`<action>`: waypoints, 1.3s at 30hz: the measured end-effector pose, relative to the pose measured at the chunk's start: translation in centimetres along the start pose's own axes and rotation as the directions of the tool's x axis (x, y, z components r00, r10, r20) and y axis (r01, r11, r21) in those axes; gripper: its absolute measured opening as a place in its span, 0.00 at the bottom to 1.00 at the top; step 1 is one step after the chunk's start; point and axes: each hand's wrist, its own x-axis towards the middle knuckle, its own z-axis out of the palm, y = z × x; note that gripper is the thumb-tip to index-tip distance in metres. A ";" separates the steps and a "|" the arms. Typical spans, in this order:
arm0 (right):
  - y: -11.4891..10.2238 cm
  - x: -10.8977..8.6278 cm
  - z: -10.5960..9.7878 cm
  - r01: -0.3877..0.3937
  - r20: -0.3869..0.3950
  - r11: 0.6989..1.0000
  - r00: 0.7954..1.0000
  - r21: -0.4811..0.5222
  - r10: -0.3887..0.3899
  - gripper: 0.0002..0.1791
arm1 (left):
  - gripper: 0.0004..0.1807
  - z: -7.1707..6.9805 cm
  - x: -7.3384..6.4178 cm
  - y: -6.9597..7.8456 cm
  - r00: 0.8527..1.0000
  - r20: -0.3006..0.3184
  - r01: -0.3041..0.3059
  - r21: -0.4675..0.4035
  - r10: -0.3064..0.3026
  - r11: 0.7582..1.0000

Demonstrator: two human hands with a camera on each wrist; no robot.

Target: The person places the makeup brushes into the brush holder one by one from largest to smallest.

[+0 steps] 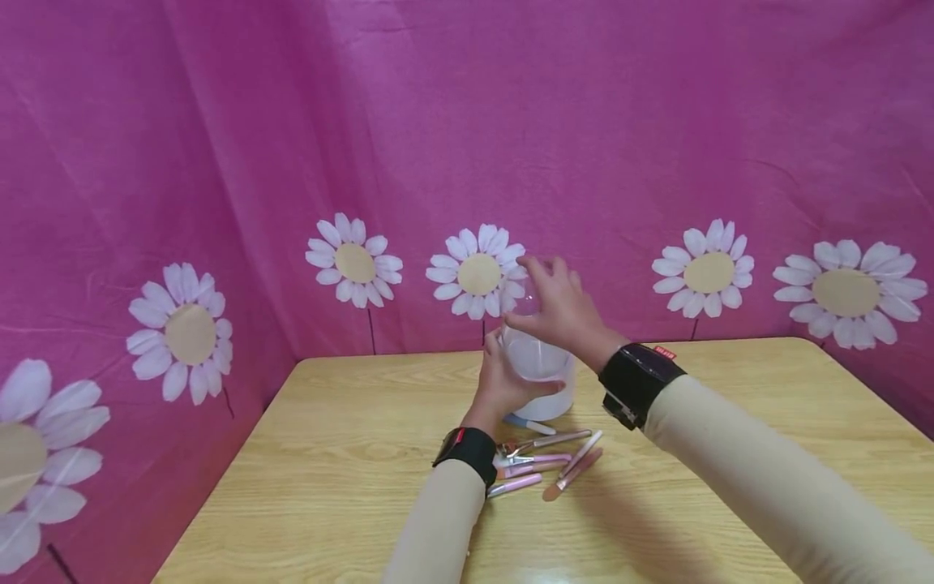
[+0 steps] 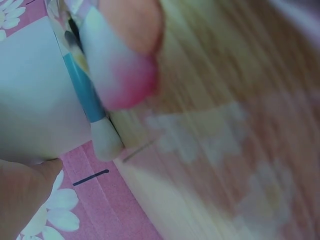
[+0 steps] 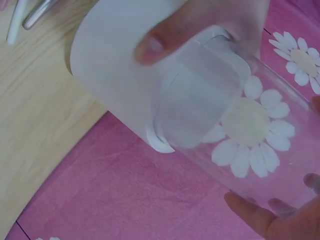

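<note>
A white cylindrical holder (image 1: 556, 403) stands tilted near the middle of the table, a clear plastic cover (image 3: 200, 107) set partly into its mouth. My left hand (image 1: 502, 383) grips the holder around its side near the mouth, thumb lying across the front. Higher up, my right hand (image 1: 563, 312) holds the far end of the clear cover with spread, curved fingers. Just below the holder lie several makeup brushes (image 1: 529, 461), some hidden behind the left wrist. In the left wrist view, one brush (image 2: 86, 92) has a blue part and a pale tip.
The wooden table (image 1: 350, 454) reaches to a pink curtain (image 1: 584, 122) printed with large white daisies, which hangs behind it and along the left side. A brown-tipped brush (image 1: 562, 485) lies at the right of the pile.
</note>
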 end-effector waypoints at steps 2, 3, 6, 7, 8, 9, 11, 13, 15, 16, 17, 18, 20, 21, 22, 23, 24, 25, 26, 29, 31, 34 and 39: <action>-0.1 0.1 -0.6 0.000 -0.006 1.000 1.000 -0.005 0.000 0.45 | 0.64 0.1 0.0 0.0 1.000 -0.011 -0.009 -0.001 0.009 1.000; -0.2 0.2 -0.9 0.000 -0.009 1.000 1.000 -0.004 0.000 0.45 | 0.63 0.2 0.1 0.0 1.000 -0.015 -0.014 -0.005 0.014 1.000; -0.3 0.3 -1.7 -0.007 -0.003 1.000 1.000 0.006 0.007 0.46 | 0.63 0.3 0.1 -0.1 1.000 -0.021 -0.015 -0.020 0.014 1.000; -0.3 0.4 -1.9 -0.011 -0.001 1.000 1.000 0.008 0.011 0.46 | 0.63 0.3 0.1 -0.1 1.000 -0.019 -0.009 -0.023 0.008 1.000; -0.2 0.3 -2.1 -0.013 0.000 1.000 1.000 0.013 0.013 0.47 | 0.63 0.3 0.0 -0.1 1.000 -0.018 -0.008 -0.029 0.007 1.000; -0.2 0.3 -2.3 -0.012 -0.002 1.000 1.000 0.017 0.012 0.47 | 0.63 0.3 0.0 -0.2 1.000 -0.015 -0.004 -0.030 0.004 1.000; -0.2 0.2 -2.8 -0.012 -0.016 1.000 1.000 0.023 0.012 0.47 | 0.63 0.4 -0.1 -0.4 1.000 -0.014 -0.003 -0.024 0.003 1.000; -0.2 0.2 -3.4 -0.011 -0.032 0.999 0.999 0.032 0.012 0.47 | 0.63 0.4 -0.2 -0.4 1.000 -0.013 -0.003 -0.017 0.003 1.000; -0.1 0.2 -4.0 -0.016 -0.050 0.999 0.999 0.039 0.018 0.47 | 0.64 0.5 -0.2 -0.3 1.000 -0.014 -0.003 0.003 0.003 1.000; -0.1 0.3 -4.4 -0.021 -0.059 0.999 0.998 0.042 0.023 0.48 | 0.64 0.5 -0.2 -0.3 1.000 -0.016 -0.005 0.012 0.006 1.000; 0.0 0.3 -4.7 -0.026 -0.063 0.999 0.998 0.047 0.029 0.48 | 0.65 0.5 -0.2 -0.2 1.000 -0.017 -0.004 0.024 0.005 1.000; 0.2 0.3 -5.0 -0.029 -0.067 0.998 0.997 0.049 0.032 0.48 | 0.65 0.5 -0.2 -0.2 1.000 -0.018 -0.004 0.034 0.004 0.999; 0.6 0.4 -5.5 -0.036 -0.072 0.998 0.997 0.049 0.039 0.48 | 0.66 0.5 -0.1 -0.1 1.000 -0.025 -0.006 0.052 0.007 0.999; 0.8 0.3 -5.7 -0.038 -0.072 0.998 0.997 0.048 0.042 0.48 | 0.66 0.5 -0.1 -0.1 0.999 -0.030 -0.009 0.058 0.011 0.998; 1.0 0.3 -5.9 -0.040 -0.075 0.998 0.996 0.046 0.044 0.48 | 0.67 0.5 -0.1 -0.1 0.999 -0.033 -0.012 0.063 0.014 0.998; 1.2 0.3 -6.0 -0.042 -0.076 0.998 0.996 0.045 0.046 0.48 | 0.67 0.5 0.0 -0.2 0.999 -0.036 -0.014 0.070 0.016 0.997; 1.4 0.2 -6.2 -0.045 -0.076 0.998 0.996 0.043 0.048 0.48 | 0.67 0.5 0.0 -0.2 0.999 -0.041 -0.019 0.073 0.022 0.997; 1.6 0.2 -6.3 -0.048 -0.078 0.998 0.996 0.043 0.051 0.48 | 0.67 0.5 0.1 -0.2 0.999 -0.044 -0.021 0.079 0.025 0.997; 1.9 0.1 -6.4 -0.053 -0.079 0.998 0.995 0.044 0.056 0.48 | 0.67 0.5 0.1 -0.2 0.999 -0.046 -0.023 0.084 0.027 0.996; 2.7 -0.1 -6.7 -0.065 -0.088 0.997 0.994 0.040 0.068 0.48 | 0.67 0.5 0.2 -0.2 0.998 -0.047 -0.029 0.087 0.033 0.996; 3.3 -0.3 -6.8 -0.073 -0.087 0.997 0.993 0.028 0.075 0.48 | 0.67 0.5 0.2 -0.2 0.998 -0.047 -0.030 0.084 0.034 0.996; 4.4 -0.9 -6.7 -0.089 -0.087 0.996 0.992 0.013 0.090 0.48 | 0.66 0.5 0.2 -0.2 0.998 -0.047 -0.027 0.082 0.031 0.996; 6.2 -1.8 -6.7 -0.105 -0.094 0.994 0.990 0.015 0.106 0.48 | 0.65 0.5 0.1 -0.3 0.999 -0.040 -0.015 0.084 0.018 0.996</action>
